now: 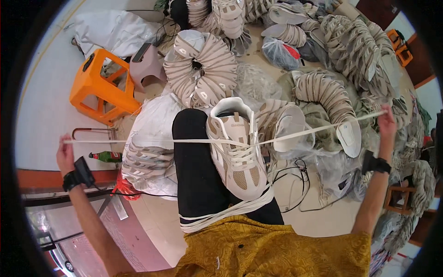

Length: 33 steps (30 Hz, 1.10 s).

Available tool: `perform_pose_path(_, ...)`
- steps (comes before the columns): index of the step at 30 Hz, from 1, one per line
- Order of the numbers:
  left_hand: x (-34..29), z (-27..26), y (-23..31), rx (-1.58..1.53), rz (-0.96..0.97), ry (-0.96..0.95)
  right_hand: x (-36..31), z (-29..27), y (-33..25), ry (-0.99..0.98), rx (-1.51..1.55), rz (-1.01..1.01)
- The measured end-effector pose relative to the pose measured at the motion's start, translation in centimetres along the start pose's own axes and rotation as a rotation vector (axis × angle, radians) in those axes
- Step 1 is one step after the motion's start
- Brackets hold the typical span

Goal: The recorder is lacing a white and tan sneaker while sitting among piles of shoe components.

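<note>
A beige and tan sneaker (239, 179) rests on my black-trousered lap, toe toward me, with lacing across its lower eyelets. My left hand (65, 154), far out to the left, is closed on one end of a cream shoelace (323, 128). The other end is pinched in my right hand (386, 122), raised far out to the right. Between them the lace runs stretched across the shoe's tongue and eyelets. Closer to my body, a bundle of loose cream laces (226, 213) lies over my thighs, touching the toe.
Coiled stacks of beige shoe uppers (200, 69) and clear plastic bags (258, 85) crowd the floor ahead. To the left are an orange stool (99, 87), a greyish-pink stool (146, 67) and a green bottle (106, 157). Black cables (302, 184) lie at the right.
</note>
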<state>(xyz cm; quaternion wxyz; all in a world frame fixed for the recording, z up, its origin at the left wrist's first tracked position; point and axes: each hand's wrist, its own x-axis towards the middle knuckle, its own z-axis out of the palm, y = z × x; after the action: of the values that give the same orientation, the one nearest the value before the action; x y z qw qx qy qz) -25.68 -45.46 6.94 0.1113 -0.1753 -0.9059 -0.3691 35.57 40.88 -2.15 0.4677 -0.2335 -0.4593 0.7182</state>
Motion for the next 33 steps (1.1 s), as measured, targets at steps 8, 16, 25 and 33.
perform_pose_path(8,-0.7,-13.2,-9.3,0.844,-0.202,0.085,1.4,-17.5,-14.1,0.455,-0.156,-0.157)
perform_pose_path(16,0.2,-4.4,-0.4,0.349,0.065,0.083,0.0,1.5,-3.2,0.134,-0.603,-0.244)
perform_pose_path(25,-18.0,25.9,26.6,-0.276,0.315,-0.472,-19.7,32.9,15.2,-0.8,-0.553,0.378)
perform_pose_path(33,-21.0,28.1,29.0,-0.206,0.381,-0.504,-22.4,34.0,15.9,-0.748,-0.432,0.503)
